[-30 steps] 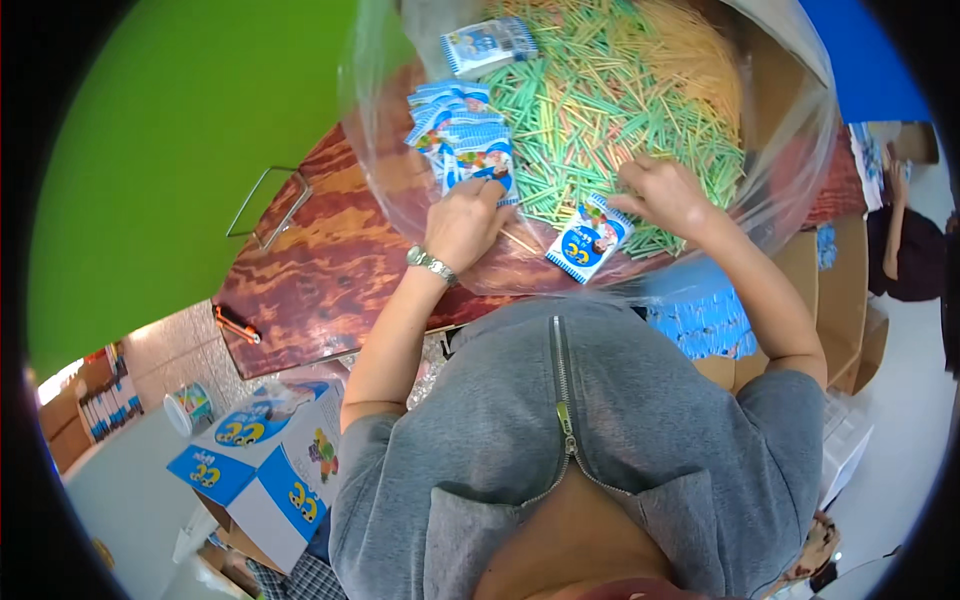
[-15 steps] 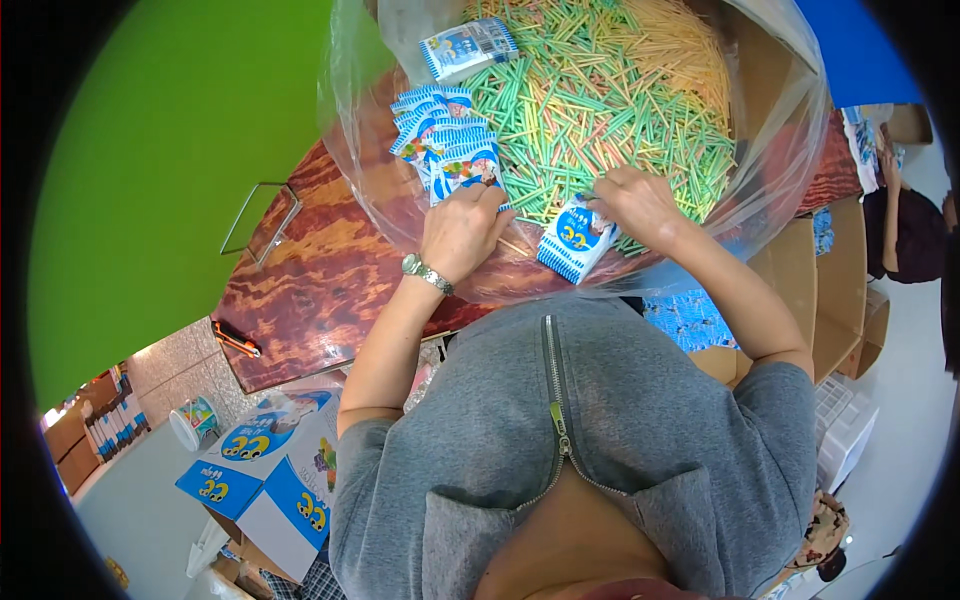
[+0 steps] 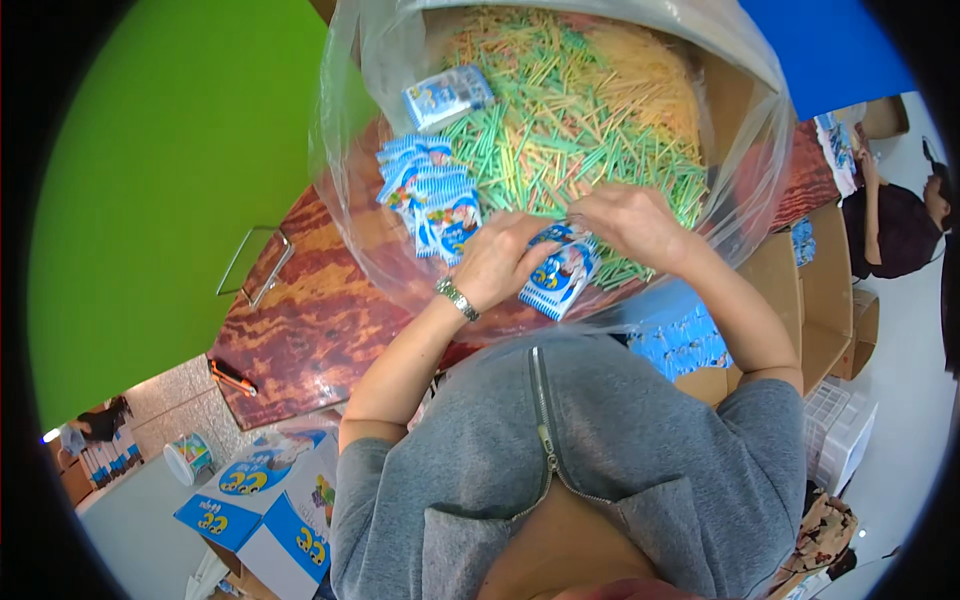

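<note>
Closest to me is the person's grey zipped top (image 3: 590,410), and just beyond it both hands meet over a small white and blue packet (image 3: 562,280) at the near edge of a heap of sticks. The left hand (image 3: 497,258), with a metal watch (image 3: 458,298) at its wrist, has its thumb lying over the packet's left side; the right hand (image 3: 632,226) has its fingers bent in at the upper edge, and I cannot tell how firmly either one grips. The packet's label has striped bands, bold yellow lettering on a blue patch and a coloured picture. Left of the hands lies an overlapping pile of matching packets (image 3: 430,200), striped in blue, with another white and blue packet (image 3: 448,97) farther up, its finer print too small to read. The green, yellow and pink sticks (image 3: 575,130) fill a clear plastic bag (image 3: 345,170) on a red-brown patterned table (image 3: 300,335). An orange and black tool (image 3: 232,377) lies by the table's left corner. Below it stands a white and blue carton (image 3: 270,510), lettered in yellow on blue, near a small printed tub (image 3: 188,458). On the right are an open cardboard box (image 3: 827,290), a white crate (image 3: 842,435) and, farthest off, another person in a dark top (image 3: 895,230).
</note>
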Tool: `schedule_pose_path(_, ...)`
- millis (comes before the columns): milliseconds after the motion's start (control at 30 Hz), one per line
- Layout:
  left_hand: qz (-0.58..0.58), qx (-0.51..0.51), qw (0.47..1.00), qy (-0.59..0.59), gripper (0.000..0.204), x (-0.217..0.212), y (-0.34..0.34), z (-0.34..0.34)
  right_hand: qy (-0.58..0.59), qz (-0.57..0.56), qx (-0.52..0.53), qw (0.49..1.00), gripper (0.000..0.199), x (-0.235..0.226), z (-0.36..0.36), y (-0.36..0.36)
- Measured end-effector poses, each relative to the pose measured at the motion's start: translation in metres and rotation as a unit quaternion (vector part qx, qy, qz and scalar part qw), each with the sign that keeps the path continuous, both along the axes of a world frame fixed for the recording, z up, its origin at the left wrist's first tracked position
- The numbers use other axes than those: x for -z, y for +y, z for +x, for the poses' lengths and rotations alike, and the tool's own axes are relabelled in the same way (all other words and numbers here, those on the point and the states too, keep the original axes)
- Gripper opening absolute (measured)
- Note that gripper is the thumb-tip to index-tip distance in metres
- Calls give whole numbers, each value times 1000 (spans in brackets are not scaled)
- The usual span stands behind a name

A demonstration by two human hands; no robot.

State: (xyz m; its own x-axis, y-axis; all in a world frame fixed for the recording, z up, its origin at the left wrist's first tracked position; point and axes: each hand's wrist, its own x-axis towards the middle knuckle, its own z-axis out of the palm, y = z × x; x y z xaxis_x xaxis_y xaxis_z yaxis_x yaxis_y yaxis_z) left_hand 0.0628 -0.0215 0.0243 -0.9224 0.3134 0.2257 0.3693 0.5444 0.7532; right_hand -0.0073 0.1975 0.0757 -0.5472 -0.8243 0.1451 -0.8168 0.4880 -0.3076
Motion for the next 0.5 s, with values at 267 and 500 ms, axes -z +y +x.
schedule_pose_path(267, 274, -1, 928, -252, 23, 1, 8, -13, -125, -116, 25, 985, 17, -23, -19, -16)
schedule_pose_path(500, 261, -82, 942, -195, 18, 3, -1, -31, -312, -68, -29, 947, 17, -45, -60, -27)
